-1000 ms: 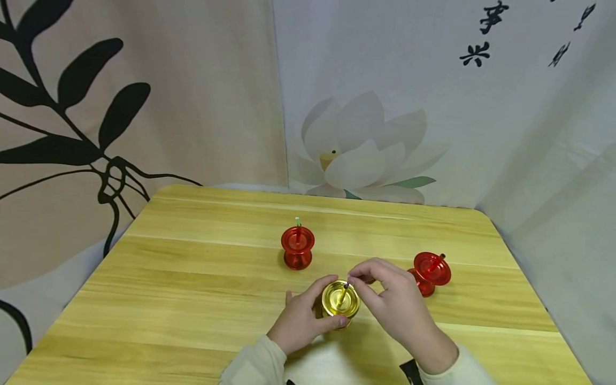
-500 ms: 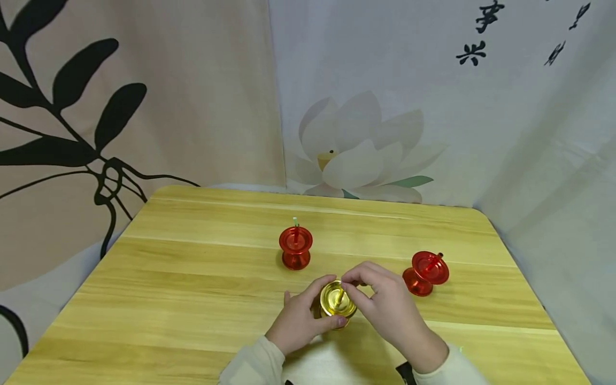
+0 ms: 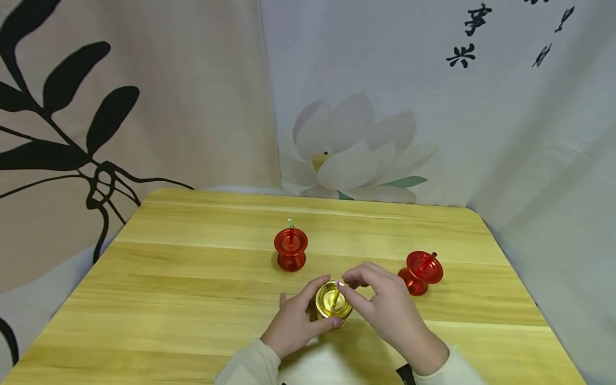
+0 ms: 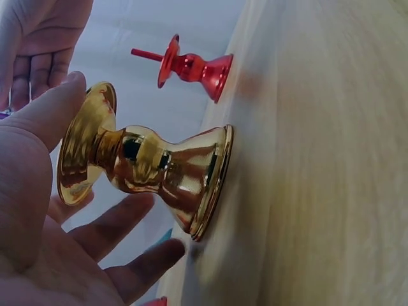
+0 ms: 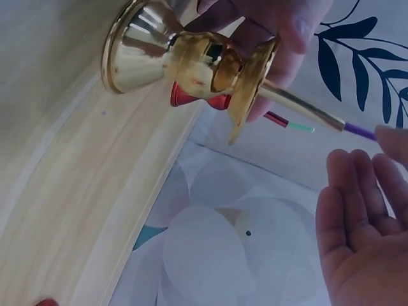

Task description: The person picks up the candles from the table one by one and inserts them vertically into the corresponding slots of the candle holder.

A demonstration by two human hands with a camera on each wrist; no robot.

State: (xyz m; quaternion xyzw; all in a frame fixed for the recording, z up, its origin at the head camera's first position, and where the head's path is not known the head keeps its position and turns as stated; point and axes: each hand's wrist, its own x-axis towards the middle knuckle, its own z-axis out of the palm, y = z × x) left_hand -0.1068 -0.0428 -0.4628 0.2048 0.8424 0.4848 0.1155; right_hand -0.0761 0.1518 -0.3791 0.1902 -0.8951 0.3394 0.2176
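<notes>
A gold pedestal holder (image 3: 333, 302) with a shallow dish and an upright tube stands on the table. My left hand (image 3: 295, 323) holds it by the dish, thumb at the near side and fingers round the far side. From the tube's end juts a thin purple stick (image 5: 359, 131), plain in the right wrist view. My right hand (image 3: 387, 305) has its thumb and index finger at this stick, the thumb touching its end; the index fingertip is out of the right wrist view. The right hand's other fingers (image 5: 344, 191) extend loosely.
Behind the gold holder stands a red holder (image 3: 291, 248) with a pale green tip in its tube. Another red holder (image 3: 421, 272) stands right of my right hand. A black item (image 3: 406, 373) lies by the right sleeve. Printed cloth (image 3: 216, 107) hangs behind the table (image 3: 192, 299).
The view has shifted slightly, so everything sits further left. My right fingertips have come closer over the tube, and the purple tip shows between them now. The left hand keeps its hold.
</notes>
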